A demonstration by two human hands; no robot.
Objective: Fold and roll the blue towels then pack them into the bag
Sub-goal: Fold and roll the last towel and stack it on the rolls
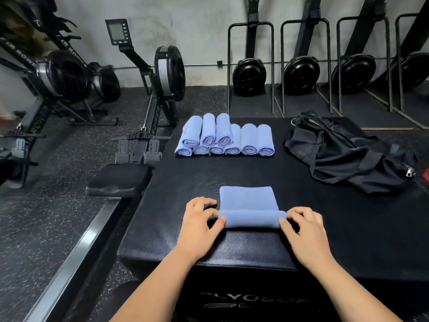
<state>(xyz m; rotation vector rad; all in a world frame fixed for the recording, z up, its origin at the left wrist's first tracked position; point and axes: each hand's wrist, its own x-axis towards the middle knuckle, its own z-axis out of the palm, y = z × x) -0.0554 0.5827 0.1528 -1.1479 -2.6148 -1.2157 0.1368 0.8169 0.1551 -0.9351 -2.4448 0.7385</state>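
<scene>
At lower centre, the left hand (201, 225) and right hand (303, 231) pinch the ends of a partly rolled blue cloth towel (249, 206) on the black padded box (348, 228). Nine rolled blue towels (224, 137) lie above; the limp black fabric bag (348, 156) sits right.

Two bare forearms come in from the near edge, ending in the left hand (200, 225) and right hand (304, 231), both bare, with short, plain nails.

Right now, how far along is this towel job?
Done: about nine rolled towels stacked on the black box. In hand: the left hand and right hand pinch the ends of a partly rolled towel. Left: finish it, then pack everything into the bag, which lies slack beside them.
</scene>
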